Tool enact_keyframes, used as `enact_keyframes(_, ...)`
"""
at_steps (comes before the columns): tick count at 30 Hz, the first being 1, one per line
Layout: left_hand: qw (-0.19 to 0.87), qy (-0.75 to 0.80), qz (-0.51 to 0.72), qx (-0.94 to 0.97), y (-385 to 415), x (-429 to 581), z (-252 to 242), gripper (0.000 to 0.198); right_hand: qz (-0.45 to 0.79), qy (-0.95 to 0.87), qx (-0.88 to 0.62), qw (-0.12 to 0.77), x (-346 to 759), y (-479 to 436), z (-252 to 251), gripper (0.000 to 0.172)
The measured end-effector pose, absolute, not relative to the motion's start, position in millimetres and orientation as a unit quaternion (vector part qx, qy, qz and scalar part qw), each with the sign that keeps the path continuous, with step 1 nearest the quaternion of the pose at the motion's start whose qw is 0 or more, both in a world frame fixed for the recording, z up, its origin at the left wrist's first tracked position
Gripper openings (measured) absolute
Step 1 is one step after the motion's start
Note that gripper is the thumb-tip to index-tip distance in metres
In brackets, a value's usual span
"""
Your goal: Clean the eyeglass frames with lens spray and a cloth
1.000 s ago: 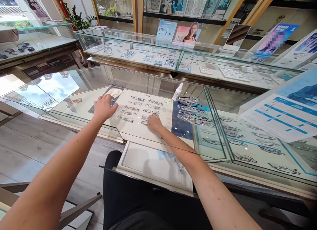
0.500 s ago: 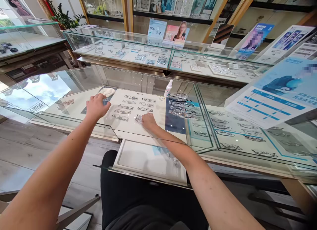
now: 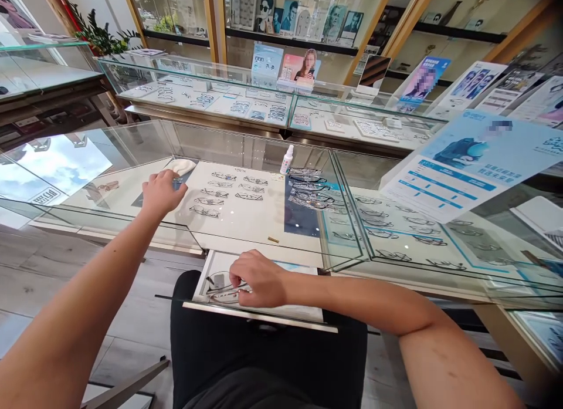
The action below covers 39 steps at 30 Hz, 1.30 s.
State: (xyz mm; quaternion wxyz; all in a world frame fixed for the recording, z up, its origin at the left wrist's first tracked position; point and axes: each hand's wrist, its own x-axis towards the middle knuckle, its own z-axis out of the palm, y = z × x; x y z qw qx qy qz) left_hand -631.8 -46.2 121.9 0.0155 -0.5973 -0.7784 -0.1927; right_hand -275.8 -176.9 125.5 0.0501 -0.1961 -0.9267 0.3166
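My right hand (image 3: 259, 280) is low over the pulled-out white drawer (image 3: 303, 313). Its fingers are closed on a pair of eyeglasses (image 3: 217, 288), whose lenses and thin frame show to the left of the fingertips. My left hand (image 3: 163, 192) rests palm down on the glass countertop with its fingers apart, holding nothing. Near it, a white cloth (image 3: 181, 166) lies at the left of the display. Several eyeglasses (image 3: 207, 211) sit in two columns on the white display board (image 3: 246, 221), the right column being shorter.
A white spray bottle (image 3: 287, 159) stands behind a row of dark eyeglasses (image 3: 310, 189) on a navy mat (image 3: 301, 222). A small gold bar (image 3: 273, 239) lies near the board's front. Leaflets (image 3: 466, 162) stand on the counter at right, and more glass cases run behind.
My right hand has moved from the board down to the drawer, carrying the front pair of eyeglasses from the right column. My left hand has stayed on the glass. The view has shifted slightly.
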Motion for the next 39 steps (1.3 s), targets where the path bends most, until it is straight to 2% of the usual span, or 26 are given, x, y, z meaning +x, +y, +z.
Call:
enact_keyframes(5,0.022,-0.781,-0.185,-0.596,-47,-630,122,0.055,0.228,-0.942,-0.21,0.124,-272,-160,196,0.013)
enact_keyframes(8,0.021,-0.786,-0.173,-0.593,-47,-628,124,0.056,0.133,-0.941,-0.28,0.135,-278,-109,211,0.013)
enact_keyframes(12,0.021,-0.788,-0.162,-0.593,-47,-627,126,0.058,0.04,-0.931,-0.356,0.07,-287,-40,200,0.016)
enact_keyframes(16,0.02,-0.785,-0.165,-0.597,-47,-627,126,0.06,0.012,-0.913,-0.407,0.02,-292,-7,179,0.019)
enact_keyframes(27,0.021,-0.78,-0.185,-0.598,-47,-627,121,0.057,0.044,-0.9,-0.429,0.058,-288,9,157,0.032)
enact_keyframes(39,0.021,-0.78,-0.185,-0.598,-46,-630,120,0.057,0.036,-0.883,-0.454,0.115,-292,-10,151,0.009)
